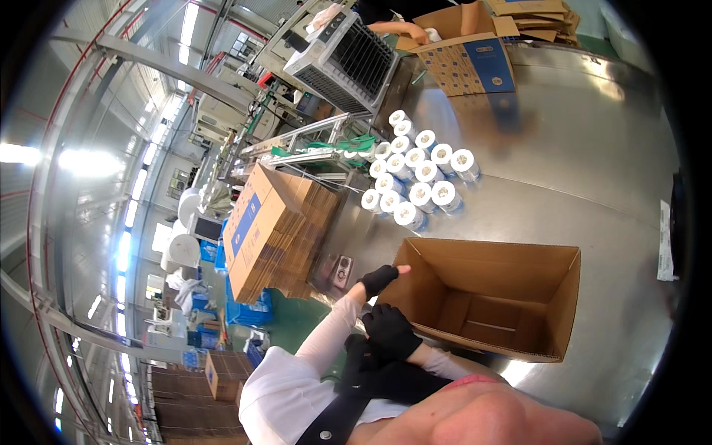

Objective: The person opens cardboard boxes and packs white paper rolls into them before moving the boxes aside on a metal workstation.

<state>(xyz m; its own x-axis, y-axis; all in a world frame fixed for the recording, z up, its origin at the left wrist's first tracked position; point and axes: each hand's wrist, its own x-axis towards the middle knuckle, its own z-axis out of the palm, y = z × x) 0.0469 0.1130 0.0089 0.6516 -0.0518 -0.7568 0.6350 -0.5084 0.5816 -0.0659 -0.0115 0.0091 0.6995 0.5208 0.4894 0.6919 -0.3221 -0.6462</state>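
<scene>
An upright cardboard box point(493, 257) with its top uncovered stands on the metal table in front of me. Its inside shows bare brown walls and a floor with a seam. My left hand point(380, 281), in a black glove with bare fingertips, is at the box's left rim, a digit reaching over the edge. Just nearer to me, my right hand point(391, 331), gloved in black too, is curled beside the near left corner. What its fingers close on is hidden. Beyond the box stand several white rolls point(445, 193) on end in a cluster.
Folded cardboard boxes point(268, 230) are stacked at the left. Across the metal table point(549, 170), another person's hands point(420, 35) reach into a patterned box point(463, 67). A grey louvred machine point(348, 59) and a conveyor frame point(311, 141) stand far left.
</scene>
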